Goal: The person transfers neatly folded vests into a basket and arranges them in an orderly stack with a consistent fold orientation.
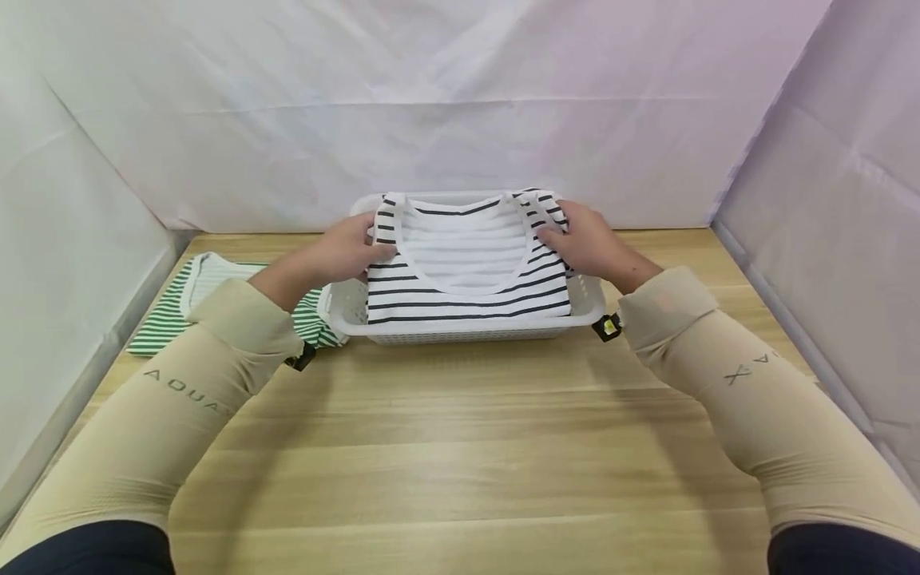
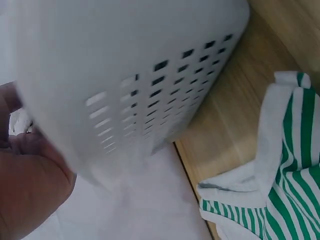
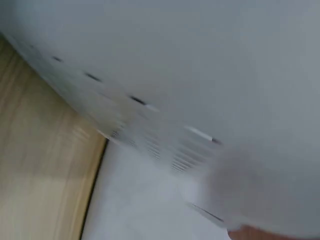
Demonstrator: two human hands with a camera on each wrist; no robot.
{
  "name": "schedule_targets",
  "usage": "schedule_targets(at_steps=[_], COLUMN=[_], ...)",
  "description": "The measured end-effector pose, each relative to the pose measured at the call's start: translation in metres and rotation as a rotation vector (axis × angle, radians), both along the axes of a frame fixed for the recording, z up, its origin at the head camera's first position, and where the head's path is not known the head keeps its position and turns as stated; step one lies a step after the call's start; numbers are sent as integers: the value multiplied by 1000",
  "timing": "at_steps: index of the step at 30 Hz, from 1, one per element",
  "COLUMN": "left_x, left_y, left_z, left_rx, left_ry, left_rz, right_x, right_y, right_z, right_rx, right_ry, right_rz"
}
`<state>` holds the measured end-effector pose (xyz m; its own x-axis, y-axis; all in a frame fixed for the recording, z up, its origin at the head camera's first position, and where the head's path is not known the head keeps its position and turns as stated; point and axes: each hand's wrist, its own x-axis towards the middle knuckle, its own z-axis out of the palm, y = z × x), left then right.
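A white shirt with black stripes lies folded in the white plastic basket, its wide neckline facing up. My left hand pinches the shirt by its left shoulder, thumb on top. At the opposite shoulder my right hand holds the cloth between thumb and fingers. Seen from the left wrist, the left hand is beyond the basket's slotted wall, which hides most of the cloth. The basket wall also fills most of the right wrist view, where only a sliver of the right hand shows.
A green-and-white striped garment lies on the wooden table to the left of the basket, partly behind my left forearm. White cloth walls stand close behind the basket and along both sides of the table.
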<state>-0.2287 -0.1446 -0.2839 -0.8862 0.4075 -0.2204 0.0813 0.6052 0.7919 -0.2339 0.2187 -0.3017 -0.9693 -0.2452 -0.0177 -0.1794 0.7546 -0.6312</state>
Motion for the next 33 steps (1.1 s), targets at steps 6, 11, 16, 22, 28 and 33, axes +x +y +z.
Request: schedule_targets(at_steps=[6, 11, 16, 22, 28, 33], left_x=[-6, -8, -5, -1, 2, 4], left_y=[10, 21, 30, 34, 34, 34], left_z=[-9, -13, -17, -25, -31, -31], left_rx=[-156, -346, -484, -590, -689, -739], left_ry=[118, 187, 211, 287, 376, 418], left_rz=[-17, 8, 54, 43, 18, 26], right_x=[3, 6, 5, 3, 4, 0], right_y=[-12, -18, -22, -26, -29, -29], right_z=[-9, -18, -23, -25, -25, -23], right_rx=[158, 327, 379, 417, 413, 369], right_ry=[72, 181, 208, 209, 179, 222], right_rz=[13, 36, 36, 20, 4, 27])
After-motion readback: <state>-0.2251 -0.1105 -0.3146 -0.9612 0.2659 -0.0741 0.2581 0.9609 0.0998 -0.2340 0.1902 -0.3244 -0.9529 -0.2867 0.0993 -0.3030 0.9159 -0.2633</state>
